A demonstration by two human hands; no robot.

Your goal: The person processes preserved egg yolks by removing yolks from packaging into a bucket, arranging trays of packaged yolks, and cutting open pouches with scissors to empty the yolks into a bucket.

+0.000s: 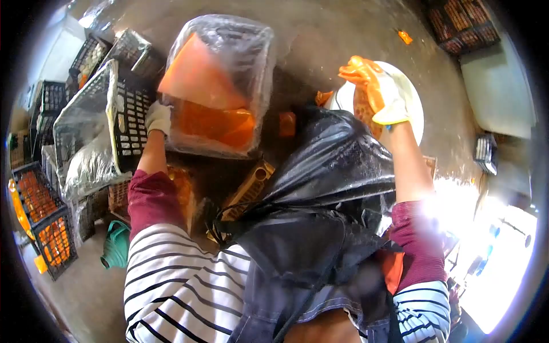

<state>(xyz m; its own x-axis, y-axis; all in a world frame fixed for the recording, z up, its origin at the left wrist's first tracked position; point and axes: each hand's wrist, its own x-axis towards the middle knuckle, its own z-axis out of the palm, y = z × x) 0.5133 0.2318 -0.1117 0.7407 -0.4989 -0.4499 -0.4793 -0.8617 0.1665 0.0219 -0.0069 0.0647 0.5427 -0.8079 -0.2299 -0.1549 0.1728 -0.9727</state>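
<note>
My left hand [159,118], in a white glove, is closed at the left edge of a crate lined with clear plastic [262,86]. Inside this crate lie a pale orange sheet [200,77] and a brighter orange piece [220,127]. My right hand [372,91] wears an orange glove with a pale cuff. It is over a round white tub [413,97], its fingers curled together and pointing left. Whatever they may hold is not clear. Below the hand, a brownish-orange spotted mass [363,111] shows in the tub. A black plastic apron [331,163] covers my lap.
To the left stands a black crate [128,123] with a plastic-wrapped bundle [94,163]. Farther left are stacked crates with orange contents [37,194] and a green container [116,244]. A cardboard-coloured crate [249,188] is near my knees. An orange scrap [405,37] lies on the floor.
</note>
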